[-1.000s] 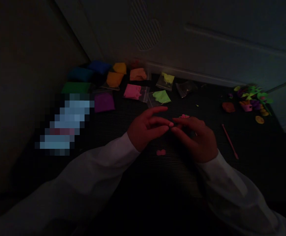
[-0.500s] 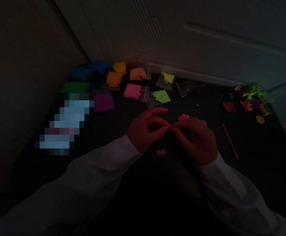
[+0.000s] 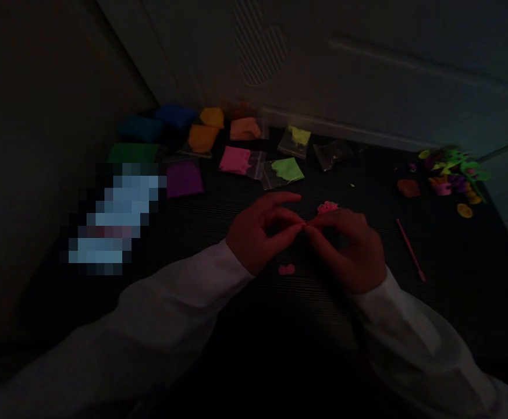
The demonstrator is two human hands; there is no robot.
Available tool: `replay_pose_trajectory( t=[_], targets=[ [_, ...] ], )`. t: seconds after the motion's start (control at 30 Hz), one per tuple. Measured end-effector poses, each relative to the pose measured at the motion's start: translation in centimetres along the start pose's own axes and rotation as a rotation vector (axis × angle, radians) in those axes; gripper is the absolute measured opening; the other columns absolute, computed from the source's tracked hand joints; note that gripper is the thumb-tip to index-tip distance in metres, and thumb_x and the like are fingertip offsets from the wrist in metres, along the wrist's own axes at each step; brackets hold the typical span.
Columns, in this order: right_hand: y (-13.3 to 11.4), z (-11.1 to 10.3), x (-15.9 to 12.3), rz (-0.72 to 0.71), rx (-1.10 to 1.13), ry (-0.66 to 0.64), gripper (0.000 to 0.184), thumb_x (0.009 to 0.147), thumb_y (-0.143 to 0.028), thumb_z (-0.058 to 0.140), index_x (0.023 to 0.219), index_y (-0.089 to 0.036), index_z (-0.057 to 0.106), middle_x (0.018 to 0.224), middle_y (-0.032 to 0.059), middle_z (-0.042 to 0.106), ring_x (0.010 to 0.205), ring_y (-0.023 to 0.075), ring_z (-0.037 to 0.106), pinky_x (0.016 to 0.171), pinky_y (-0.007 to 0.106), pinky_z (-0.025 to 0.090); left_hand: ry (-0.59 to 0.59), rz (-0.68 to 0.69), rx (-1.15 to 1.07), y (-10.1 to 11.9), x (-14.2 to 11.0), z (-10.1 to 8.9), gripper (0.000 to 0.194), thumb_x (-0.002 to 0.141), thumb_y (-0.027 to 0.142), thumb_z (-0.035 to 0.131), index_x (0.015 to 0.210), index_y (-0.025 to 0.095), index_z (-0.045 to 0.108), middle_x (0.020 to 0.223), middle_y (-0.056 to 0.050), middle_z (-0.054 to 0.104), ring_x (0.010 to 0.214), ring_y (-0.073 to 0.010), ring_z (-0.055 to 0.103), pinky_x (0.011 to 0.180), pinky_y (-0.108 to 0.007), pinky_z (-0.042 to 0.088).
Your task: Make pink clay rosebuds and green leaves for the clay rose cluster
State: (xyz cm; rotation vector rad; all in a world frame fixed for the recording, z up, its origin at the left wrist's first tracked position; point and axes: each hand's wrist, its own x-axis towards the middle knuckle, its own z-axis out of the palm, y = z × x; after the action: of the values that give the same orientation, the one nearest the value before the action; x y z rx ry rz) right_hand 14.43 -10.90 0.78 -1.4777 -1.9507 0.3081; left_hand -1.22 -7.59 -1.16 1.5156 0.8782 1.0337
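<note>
Over the middle of the dark table, my left hand [image 3: 262, 233] and my right hand [image 3: 352, 250] meet fingertip to fingertip. Thumb and index finger are pinched on each hand. Whatever lies between the tips is too small and dim to name. Just behind my right fingers sits a pink clay flower [image 3: 327, 207], partly covered by that hand. Two flat pink clay discs [image 3: 286, 269], side by side and touching, lie on the table below my left fingers. To the right of my right hand rests a thin pink modelling tool [image 3: 411, 250].
Bags of coloured clay, including pink [image 3: 235, 160], light green [image 3: 287, 170] and purple [image 3: 184, 178], line the back and left. A blurred-out bright object [image 3: 118, 218] lies at left. Small clay figures [image 3: 454, 174] and a reddish-brown lump [image 3: 408, 188] are at right. A panelled surface [image 3: 306, 75] rises behind.
The picture is slightly darker and the view has shifted a little. Both hands keep nearly the same pinched pose, with the fingertips together.
</note>
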Motion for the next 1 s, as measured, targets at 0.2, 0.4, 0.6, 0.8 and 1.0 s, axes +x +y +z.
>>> replay_pose_trajectory(
  t=[0.2,0.4,0.6,0.8,1.0],
  targets=[
    [0.1,0.02,0.03,0.004,-0.024,-0.001,0.007,0.074,-0.026,0.055,0.074,-0.021,0.058,0.075,-0.0012,0.062,0.069,0.0122,0.053,0.07,0.031,0.035,-0.012,-0.018,0.004,-0.06,0.0,-0.01,0.042,0.067,0.015,0.059,0.107,0.016,0.046,0.078,-0.002,0.064,0.074,-0.0117,0.061,0.071,-0.023,0.049],
    [0.09,0.11,0.01,-0.002,-0.023,-0.004,0.006,0.073,-0.026,0.055,0.074,-0.021,0.058,0.074,-0.0016,0.062,0.069,0.0125,0.053,0.069,0.031,0.035,-0.012,-0.022,-0.04,-0.13,0.06,0.08,0.043,0.068,0.014,0.059,0.108,0.017,0.045,0.078,-0.001,0.063,0.072,-0.011,0.061,0.07,-0.023,0.049],
    [-0.02,-0.07,-0.07,0.013,-0.001,-0.007,0.007,0.073,-0.027,0.056,0.075,-0.021,0.058,0.075,-0.0016,0.062,0.07,0.0127,0.053,0.07,0.031,0.035,0.003,-0.025,-0.002,0.03,0.14,-0.1,0.042,0.067,0.016,0.06,0.107,0.017,0.046,0.075,0.0,0.063,0.07,-0.0103,0.059,0.068,-0.023,0.047],
    [-0.13,-0.19,-0.02,0.02,-0.001,-0.014,0.007,0.073,-0.026,0.055,0.076,-0.02,0.058,0.075,-0.0011,0.061,0.072,0.0132,0.054,0.071,0.031,0.035,0.013,-0.035,-0.012,-0.01,0.13,-0.15,0.043,0.067,0.018,0.061,0.107,0.018,0.045,0.075,0.0,0.062,0.068,-0.0103,0.059,0.065,-0.023,0.046],
    [-0.17,-0.17,0.01,0.013,-0.003,-0.032,0.007,0.073,-0.026,0.055,0.076,-0.021,0.058,0.076,-0.0004,0.062,0.073,0.014,0.054,0.071,0.032,0.034,0.014,-0.035,-0.019,0.03,0.19,-0.15,0.041,0.067,0.018,0.061,0.105,0.017,0.046,0.073,0.001,0.062,0.066,-0.0093,0.058,0.064,-0.022,0.046]
  ],
)
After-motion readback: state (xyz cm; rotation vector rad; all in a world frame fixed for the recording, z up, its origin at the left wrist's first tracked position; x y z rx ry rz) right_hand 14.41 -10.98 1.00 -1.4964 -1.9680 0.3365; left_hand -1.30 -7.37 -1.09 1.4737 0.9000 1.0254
